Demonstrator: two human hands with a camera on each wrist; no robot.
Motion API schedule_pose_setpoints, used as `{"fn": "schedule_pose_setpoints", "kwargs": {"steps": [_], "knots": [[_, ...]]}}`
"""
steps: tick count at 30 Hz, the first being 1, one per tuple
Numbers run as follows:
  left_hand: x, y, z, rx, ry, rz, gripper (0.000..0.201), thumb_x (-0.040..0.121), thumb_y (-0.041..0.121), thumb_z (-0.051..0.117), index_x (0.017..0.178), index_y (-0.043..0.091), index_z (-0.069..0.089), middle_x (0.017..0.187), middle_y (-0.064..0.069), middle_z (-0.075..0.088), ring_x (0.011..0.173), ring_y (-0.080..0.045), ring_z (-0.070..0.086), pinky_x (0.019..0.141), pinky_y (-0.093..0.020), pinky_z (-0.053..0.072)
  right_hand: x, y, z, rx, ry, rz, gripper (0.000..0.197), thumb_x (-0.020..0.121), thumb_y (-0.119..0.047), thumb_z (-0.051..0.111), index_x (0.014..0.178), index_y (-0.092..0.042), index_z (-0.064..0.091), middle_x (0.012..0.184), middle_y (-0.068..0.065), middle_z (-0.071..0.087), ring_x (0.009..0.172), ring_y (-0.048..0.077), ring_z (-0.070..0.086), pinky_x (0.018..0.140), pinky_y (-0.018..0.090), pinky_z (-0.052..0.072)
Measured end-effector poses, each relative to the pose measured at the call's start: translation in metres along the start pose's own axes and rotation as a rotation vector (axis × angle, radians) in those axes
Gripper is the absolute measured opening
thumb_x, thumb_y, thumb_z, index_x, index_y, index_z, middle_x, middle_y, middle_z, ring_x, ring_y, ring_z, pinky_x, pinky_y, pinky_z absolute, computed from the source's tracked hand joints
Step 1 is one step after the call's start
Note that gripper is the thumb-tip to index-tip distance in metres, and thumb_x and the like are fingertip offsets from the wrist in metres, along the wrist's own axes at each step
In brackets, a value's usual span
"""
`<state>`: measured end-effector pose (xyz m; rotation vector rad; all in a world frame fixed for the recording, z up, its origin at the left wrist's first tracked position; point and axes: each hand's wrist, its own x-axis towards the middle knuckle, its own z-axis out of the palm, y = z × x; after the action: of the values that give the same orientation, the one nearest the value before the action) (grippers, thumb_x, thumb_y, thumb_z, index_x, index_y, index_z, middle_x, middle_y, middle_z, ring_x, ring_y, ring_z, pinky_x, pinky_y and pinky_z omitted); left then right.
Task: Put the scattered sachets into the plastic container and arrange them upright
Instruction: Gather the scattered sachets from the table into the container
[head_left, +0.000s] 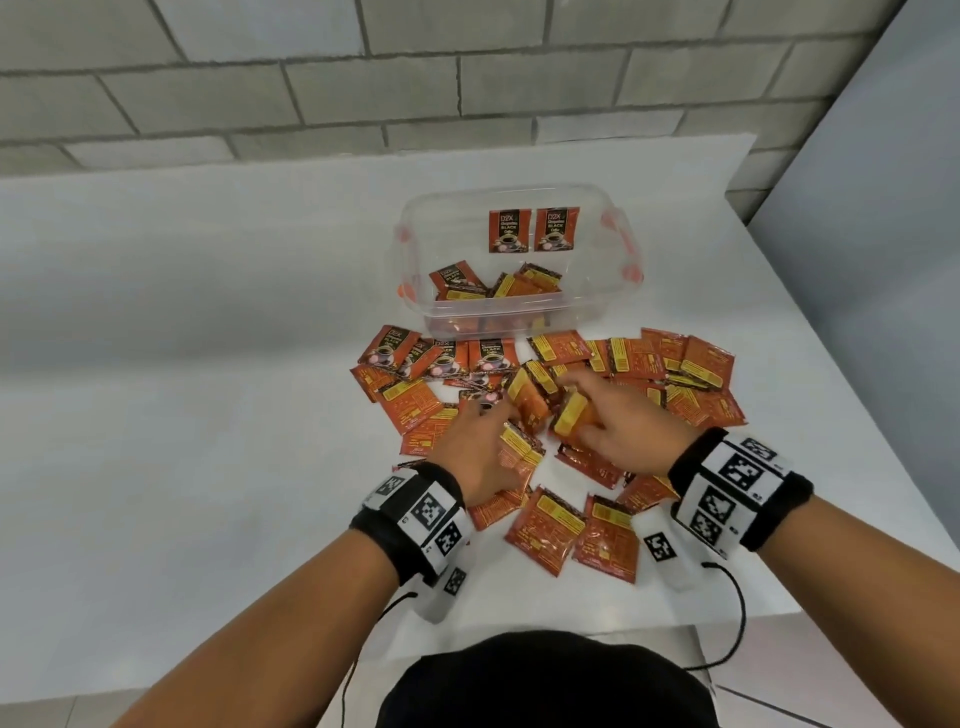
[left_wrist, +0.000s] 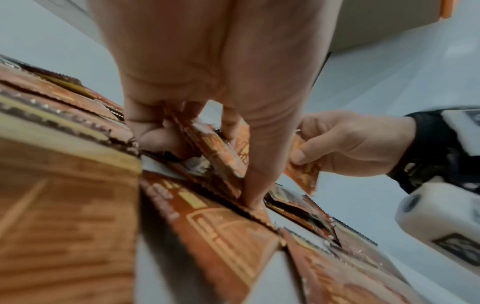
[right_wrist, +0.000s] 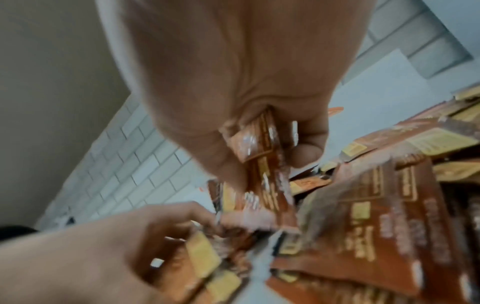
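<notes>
Both our hands work over the sachets (head_left: 550, 525): left hand (head_left: 480, 452) pinches a few, right hand (head_left: 631, 423) grips a small stack. Behind stands the container (head_left: 597, 306) on our white table (head_left: 182, 364), under a brick wall (head_left: 363, 88).

The plastic container (head_left: 511, 249) stood on the table (head_left: 208, 364) at twelve o'clock, some sachets (head_left: 530, 231) inside. The scattered sachets (head_left: 696, 364) lay before it, toward six o'clock.
</notes>
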<state>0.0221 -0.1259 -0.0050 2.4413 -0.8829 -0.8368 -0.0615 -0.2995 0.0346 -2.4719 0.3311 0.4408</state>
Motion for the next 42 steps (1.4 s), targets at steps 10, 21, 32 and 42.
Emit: {"fn": "schedule_pose_setpoints", "kwargs": {"steps": [10, 21, 32, 42], "knots": [[0.006, 0.004, 0.004, 0.065, 0.024, -0.028, 0.075, 0.07, 0.025, 0.083, 0.132, 0.015, 0.041, 0.132, -0.01, 0.037, 0.114, -0.028, 0.048, 0.091, -0.035, 0.049, -0.009, -0.012, 0.026, -0.465, -0.467, -0.3, 0.062, 0.087, -0.034, 0.062, 0.141, -0.043, 0.033, 0.1, -0.002, 0.051, 0.089, 0.014, 0.048, 0.079, 0.033, 0.047], [-0.001, 0.001, -0.019, -0.131, 0.073, -0.057, 0.057, 0.074, 0.013, 0.078, 0.117, 0.018, 0.041, 0.084, -0.004, 0.057, 0.063, -0.013, 0.053, 0.049, -0.025, 0.038, -0.006, -0.005, 0.034, -0.531, -0.333, -0.318, 0.061, 0.081, -0.031, 0.065, 0.136, -0.02, 0.039, 0.125, 0.001, 0.039, 0.113, 0.016, 0.034, 0.086, 0.031, 0.041], [-0.044, -0.043, -0.033, -0.312, -0.044, -0.096, 0.058, 0.066, 0.017, 0.087, 0.11, 0.029, 0.05, 0.103, 0.008, 0.063, 0.086, -0.005, 0.063, 0.064, -0.014, 0.049, -0.003, -0.003, 0.001, -0.118, -0.371, -0.104, 0.029, 0.081, -0.02, 0.072, 0.101, -0.027, 0.053, 0.097, -0.002, 0.061, 0.083, 0.015, 0.056, 0.072, 0.035, 0.049], [-0.051, -0.049, -0.01, 0.091, -0.05, -0.062, 0.065, 0.067, 0.026, 0.086, 0.123, 0.022, 0.052, 0.128, -0.001, 0.045, 0.103, -0.012, 0.046, 0.088, -0.018, 0.038, -0.023, 0.014, 0.015, -0.474, -0.493, -0.137, 0.064, 0.08, -0.025, 0.072, 0.135, -0.027, 0.04, 0.128, -0.004, 0.049, 0.109, 0.015, 0.049, 0.09, 0.033, 0.048]]}}
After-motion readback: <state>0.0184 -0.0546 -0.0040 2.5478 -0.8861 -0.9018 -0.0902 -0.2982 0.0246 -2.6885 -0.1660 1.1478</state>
